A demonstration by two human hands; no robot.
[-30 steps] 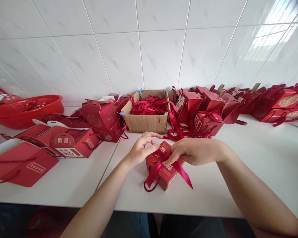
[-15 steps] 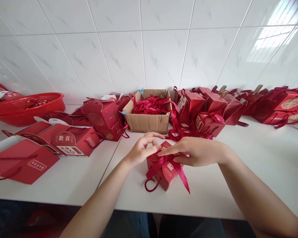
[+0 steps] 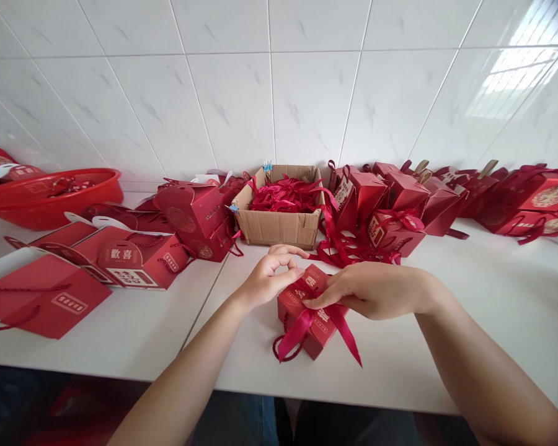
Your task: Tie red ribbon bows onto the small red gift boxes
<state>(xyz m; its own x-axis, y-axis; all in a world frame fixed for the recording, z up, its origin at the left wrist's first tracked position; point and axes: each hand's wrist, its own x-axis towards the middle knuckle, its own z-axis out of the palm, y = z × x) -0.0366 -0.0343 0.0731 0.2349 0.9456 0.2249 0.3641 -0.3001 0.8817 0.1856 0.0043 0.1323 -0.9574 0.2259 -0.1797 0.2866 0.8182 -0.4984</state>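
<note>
While both your hands were over the small red gift box (image 3: 324, 328), it sat on the white table (image 3: 474, 359) straight in front of you, turned so that one corner pointed toward you. A magenta ribbon (image 3: 347, 334) lay across its top, with one tail slanting down over the right side and the other over the left, near the twisted cord handle (image 3: 279, 354) that looped out beside the box.

Your left hand (image 3: 270, 277) was at the far left of the box, its fingers bent and the thumb reaching to the box's edge; you could not tell whether they pinched anything. Your right hand (image 3: 379, 290) came over from the other side, palm down, with a fingertip at the middle of the ribbon and the other fingers folded under, so whether they gripped it could not be told.

Behind your hands stood a cardboard carton (image 3: 279, 229) full of cut ribbons (image 3: 286, 195), with a tangle of loose ribbon (image 3: 346, 251) spilling beside it. To your left were open red boxes (image 3: 142, 260) and, farther back, a red basin (image 3: 13, 207).
</note>
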